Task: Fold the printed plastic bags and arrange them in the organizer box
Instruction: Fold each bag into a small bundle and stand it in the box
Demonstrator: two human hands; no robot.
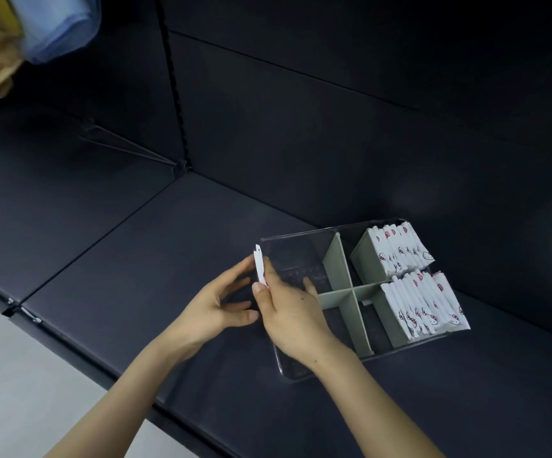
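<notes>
In the middle of the frame, the right hand (287,312) pinches a folded bag (259,264) upright at the left edge of the organizer box (301,233), likely to stand it inside like the rows (400,251) at right, while the left hand (215,305) steadies it with straight, spread fingers (235,271).
</notes>
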